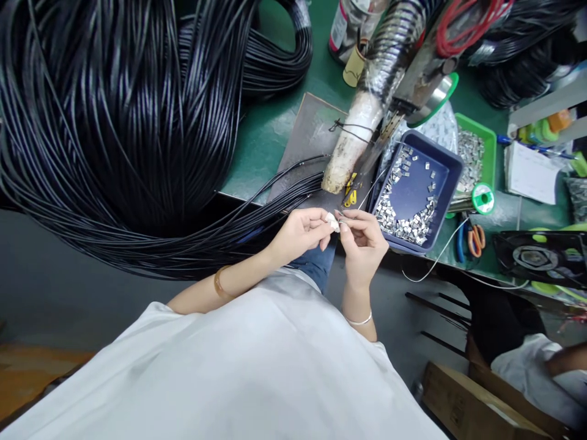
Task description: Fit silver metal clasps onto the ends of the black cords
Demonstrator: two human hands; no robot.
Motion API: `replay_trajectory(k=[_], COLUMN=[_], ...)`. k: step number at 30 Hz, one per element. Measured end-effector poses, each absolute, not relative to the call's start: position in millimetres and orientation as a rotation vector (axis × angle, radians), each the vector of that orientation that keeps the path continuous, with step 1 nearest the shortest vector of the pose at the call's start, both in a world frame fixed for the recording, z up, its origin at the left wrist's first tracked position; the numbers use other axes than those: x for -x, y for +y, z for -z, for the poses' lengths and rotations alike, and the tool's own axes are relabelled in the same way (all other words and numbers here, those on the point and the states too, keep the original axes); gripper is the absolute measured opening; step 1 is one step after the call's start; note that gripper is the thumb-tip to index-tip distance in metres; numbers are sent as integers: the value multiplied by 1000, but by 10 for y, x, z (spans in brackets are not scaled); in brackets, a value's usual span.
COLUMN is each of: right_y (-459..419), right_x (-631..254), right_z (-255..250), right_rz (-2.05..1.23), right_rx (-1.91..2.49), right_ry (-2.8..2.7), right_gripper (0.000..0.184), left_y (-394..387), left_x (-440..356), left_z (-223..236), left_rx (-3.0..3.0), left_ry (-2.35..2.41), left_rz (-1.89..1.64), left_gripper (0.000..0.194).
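Observation:
My left hand [302, 233] and my right hand [364, 241] meet fingertip to fingertip in front of my body, just past the table's near edge. A small white piece [332, 222] shows at the left fingertips, with the left thumb and finger closed on it. My right thumb and fingers are pinched together right beside it. What they hold is too small to make out. Close by on the right is a dark blue tray [452, 165] with many small silver metal pieces [403, 220]. Black cables [293, 189] run in from the left, ending near the hands.
A large heap of black cable [114, 122] covers the left side. A flexible duct [353, 134] points down at a grey board [293, 146]. To the right are a green tray [490, 140], a solder spool [483, 199], pliers [476, 240], a fan [536, 256] and another person [527, 360].

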State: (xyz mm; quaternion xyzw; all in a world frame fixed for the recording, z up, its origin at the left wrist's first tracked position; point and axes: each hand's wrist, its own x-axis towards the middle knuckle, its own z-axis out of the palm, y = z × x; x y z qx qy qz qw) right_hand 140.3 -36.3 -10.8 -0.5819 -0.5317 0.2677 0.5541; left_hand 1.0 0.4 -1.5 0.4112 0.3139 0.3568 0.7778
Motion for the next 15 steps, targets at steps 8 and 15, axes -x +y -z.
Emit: replay_trajectory(k=[8,15], right_y=[-400,-368], right_x=[-1438,-1439], right_z=[-6,37], right_rz=[-175,-149], right_rx=[1298,1281], right_ry=[-1433,-1523], right_gripper=[17,12], left_y=[112,178], left_x=[-52,-58], left_z=[42,-11], left_rx=[-847,-878], left_ry=[775,799], left_rz=[-941,-965], left_gripper=[17,15])
